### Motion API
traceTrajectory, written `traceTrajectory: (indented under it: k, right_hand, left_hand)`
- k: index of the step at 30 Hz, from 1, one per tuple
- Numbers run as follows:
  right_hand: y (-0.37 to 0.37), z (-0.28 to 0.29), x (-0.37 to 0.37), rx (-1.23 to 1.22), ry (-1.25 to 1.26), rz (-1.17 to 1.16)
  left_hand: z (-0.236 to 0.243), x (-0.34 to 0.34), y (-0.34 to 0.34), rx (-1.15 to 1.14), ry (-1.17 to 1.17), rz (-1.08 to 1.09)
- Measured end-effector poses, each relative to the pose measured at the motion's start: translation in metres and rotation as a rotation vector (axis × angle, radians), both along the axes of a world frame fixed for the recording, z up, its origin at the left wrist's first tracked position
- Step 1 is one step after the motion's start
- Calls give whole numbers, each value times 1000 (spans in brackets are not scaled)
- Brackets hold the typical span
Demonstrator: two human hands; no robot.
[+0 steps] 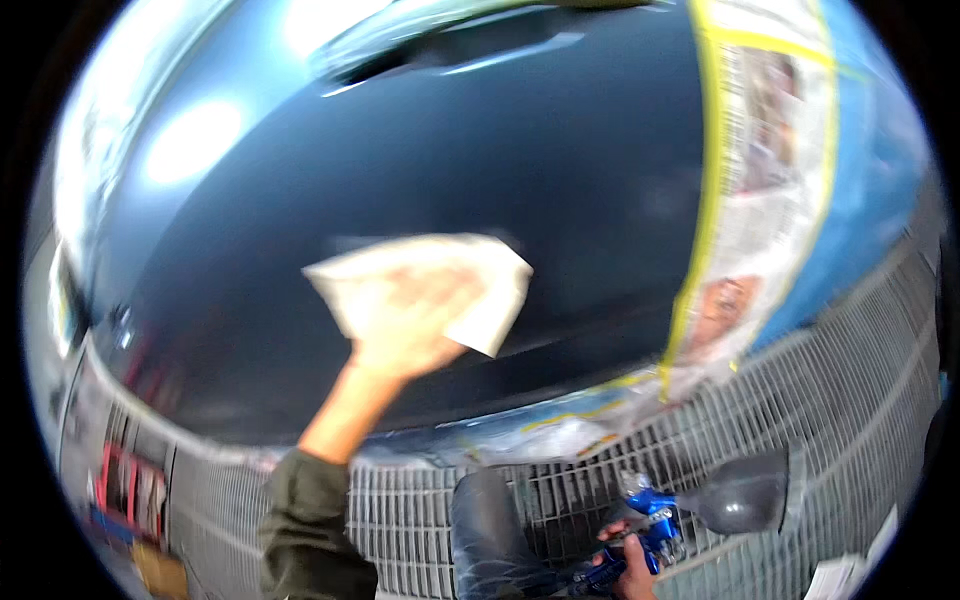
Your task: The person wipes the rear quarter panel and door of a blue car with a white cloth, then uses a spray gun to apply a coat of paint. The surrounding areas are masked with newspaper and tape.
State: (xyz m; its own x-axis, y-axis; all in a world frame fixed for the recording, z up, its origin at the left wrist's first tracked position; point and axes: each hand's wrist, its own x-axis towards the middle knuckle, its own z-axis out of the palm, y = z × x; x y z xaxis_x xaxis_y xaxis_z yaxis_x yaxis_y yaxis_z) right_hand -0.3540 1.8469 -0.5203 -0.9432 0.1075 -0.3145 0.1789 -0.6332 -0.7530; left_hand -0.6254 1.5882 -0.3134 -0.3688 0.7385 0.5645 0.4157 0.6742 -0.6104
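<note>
My left hand (410,310), blurred, lies with outstretched fingers on a cream cloth (490,300), which is against a large dark, glossy car panel (560,160). Low in the picture, my right hand (625,560) is closed around a blue spray gun (655,520) with a dark grey cup (735,495) pointing to the right. The panel's right side is bordered by yellow tape (710,130) and newspaper sheets (770,120), with blue covering (870,150) beyond.
A metal grate floor (850,360) runs below the panel, with my jeans-clad leg (485,520) over it between my hands. At the lower left are a red frame (110,480) and a cardboard-coloured box (160,570). A pale object (835,580) lies at the lower right.
</note>
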Motion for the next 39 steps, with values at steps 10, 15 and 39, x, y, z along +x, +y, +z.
traceTrajectory:
  k: [10,15,39]
  right_hand:
    - [23,8,1,-129,76,-90]
    - [26,4,15,-179,98,-132]
    - [47,9,15,-181,65,-198]
  left_hand:
    - [-38,-48,199,-230,-33,-162]
    - [-120,-27,111,-494,-386,-81]
    - [-189,-56,153,-968,-174,-211]
